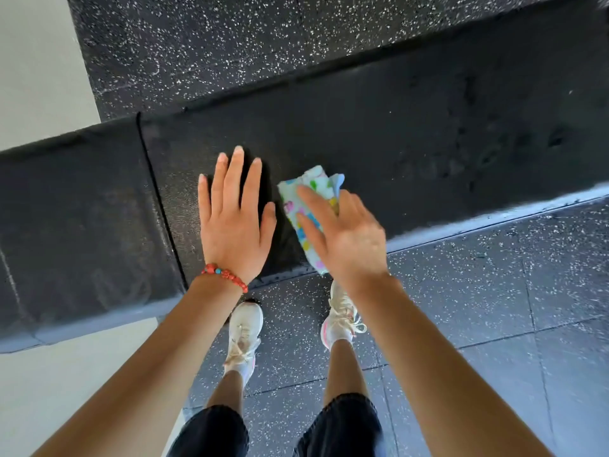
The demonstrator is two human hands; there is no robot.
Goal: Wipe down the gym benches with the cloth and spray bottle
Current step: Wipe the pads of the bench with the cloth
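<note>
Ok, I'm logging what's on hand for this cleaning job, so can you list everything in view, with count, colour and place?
bench pad: one, black, running across the middle of the view
second pad: one, black, butted against the first at left, a seam between them
cloth: one, pale blue with coloured patches, on the bench pad under the right hand
floor: black rubber tiles with white specks, before and behind the bench
pale floor area: off-white, far left
spray bottle: none in view
bracelet: one, red beads, left wrist
shoes: two, white, on the floor
shorts: dark, bottom edge
left hand: flat on the bench pad, fingers straight
right hand: fingers straight, pressing the cloth
</note>
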